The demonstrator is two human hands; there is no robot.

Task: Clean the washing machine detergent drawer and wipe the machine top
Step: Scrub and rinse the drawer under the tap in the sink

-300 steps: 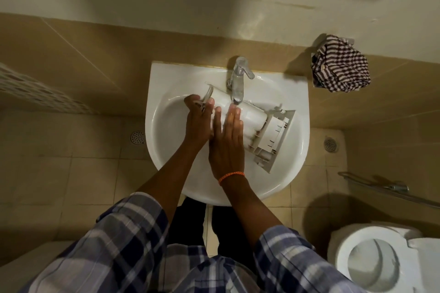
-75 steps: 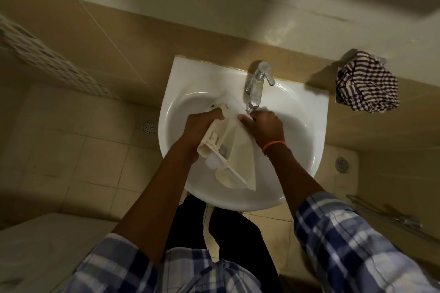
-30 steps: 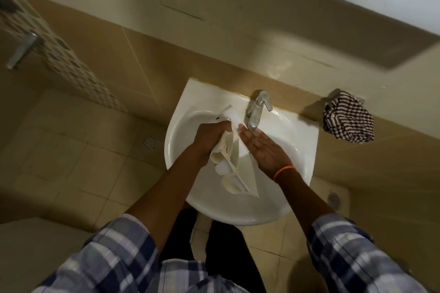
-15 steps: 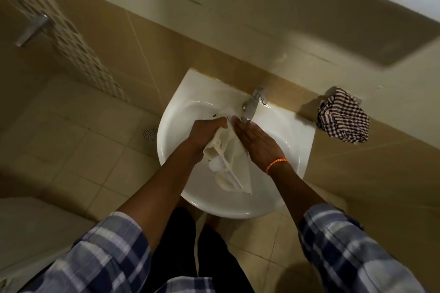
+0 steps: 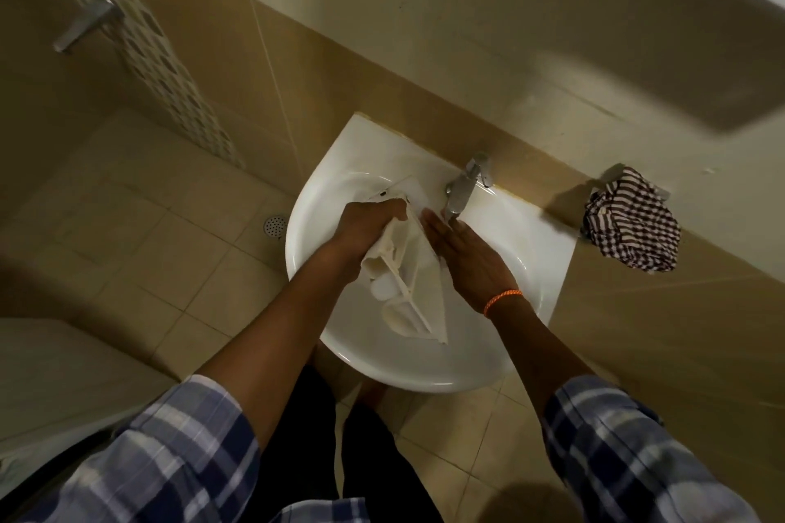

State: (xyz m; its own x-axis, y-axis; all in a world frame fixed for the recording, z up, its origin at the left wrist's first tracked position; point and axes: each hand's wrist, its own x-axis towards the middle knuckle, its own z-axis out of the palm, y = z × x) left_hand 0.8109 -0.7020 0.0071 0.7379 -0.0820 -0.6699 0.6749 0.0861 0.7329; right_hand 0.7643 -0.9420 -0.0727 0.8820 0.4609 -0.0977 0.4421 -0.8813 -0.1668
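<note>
Right hand (image 5: 471, 263) back flat against drawer (image 5: 418, 289), under faucet (image 5: 465, 189).

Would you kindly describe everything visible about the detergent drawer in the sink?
The detergent drawer is off-white, plastic-looking, long and tapering toward the viewer, with rounded compartments along its left side. It stands tilted on edge inside the white sink, just left of the tap. The left hand grips its upper end; the right hand rests flat against its right face.
</note>
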